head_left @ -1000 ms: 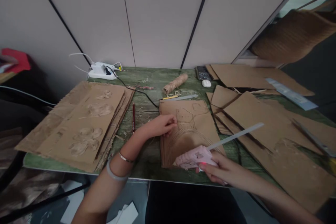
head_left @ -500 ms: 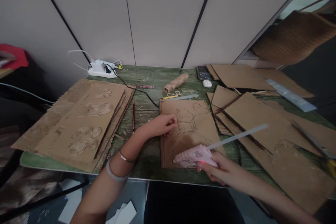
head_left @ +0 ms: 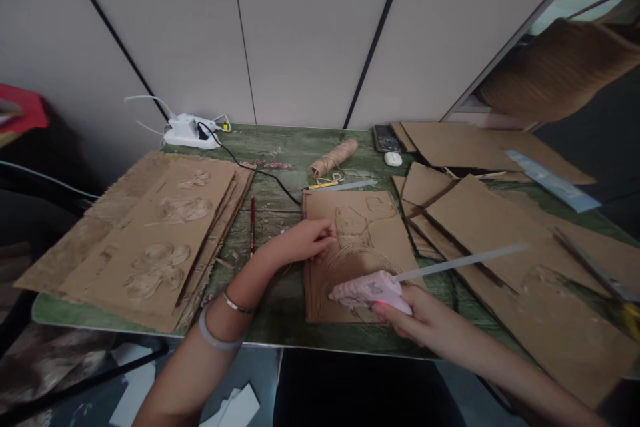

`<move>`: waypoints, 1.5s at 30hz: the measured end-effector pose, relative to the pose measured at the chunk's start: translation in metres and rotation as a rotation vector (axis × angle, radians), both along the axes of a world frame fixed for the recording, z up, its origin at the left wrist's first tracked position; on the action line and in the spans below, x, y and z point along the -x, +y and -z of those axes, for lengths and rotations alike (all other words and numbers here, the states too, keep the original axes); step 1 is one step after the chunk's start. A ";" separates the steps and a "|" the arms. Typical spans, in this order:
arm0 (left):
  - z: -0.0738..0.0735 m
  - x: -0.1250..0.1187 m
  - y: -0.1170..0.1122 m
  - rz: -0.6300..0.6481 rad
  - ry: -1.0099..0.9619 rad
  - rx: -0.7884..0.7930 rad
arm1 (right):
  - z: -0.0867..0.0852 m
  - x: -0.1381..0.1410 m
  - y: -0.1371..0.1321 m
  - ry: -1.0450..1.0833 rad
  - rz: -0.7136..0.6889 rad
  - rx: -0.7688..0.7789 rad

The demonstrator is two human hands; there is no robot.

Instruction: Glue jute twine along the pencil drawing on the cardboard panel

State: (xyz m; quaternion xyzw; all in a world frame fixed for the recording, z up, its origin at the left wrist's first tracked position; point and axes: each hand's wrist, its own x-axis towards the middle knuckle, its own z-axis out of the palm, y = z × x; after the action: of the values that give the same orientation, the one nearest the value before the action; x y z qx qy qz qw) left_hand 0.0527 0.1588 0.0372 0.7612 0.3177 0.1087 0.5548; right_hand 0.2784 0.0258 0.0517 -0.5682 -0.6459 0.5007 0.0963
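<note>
My right hand is wrapped round a pink glue gun with a small red light. A long, pale glue stick juts from its back end. The gun's nozzle points left, low over a cardboard sheet that bears outlines of twine and a large curved line. My left hand rests at the sheet's left part with its fingers curled together; whatever they may pinch is hidden. A bracelet and a grey band circle the left wrist.
Cardboard with raised twine shapes lies left, beside a dark red pencil. Behind are a twine roll, a yellow pen, a power strip and a phone. Cardboard pieces, a ruler and scissors lie right.
The glue gun has shifted slightly left over the cardboard, and its glue stick sits a little lower at the far end. My left hand stays in nearly the same place.
</note>
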 end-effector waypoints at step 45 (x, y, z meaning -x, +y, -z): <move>0.005 0.003 0.002 -0.020 0.038 -0.001 | 0.007 -0.006 0.018 0.055 0.118 -0.214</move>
State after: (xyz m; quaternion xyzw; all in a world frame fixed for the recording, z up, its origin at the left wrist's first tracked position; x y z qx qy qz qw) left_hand 0.0502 0.1610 0.0325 0.7602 0.3358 0.1001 0.5472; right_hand 0.2842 0.0434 0.0444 -0.5780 -0.6582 0.4375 0.2033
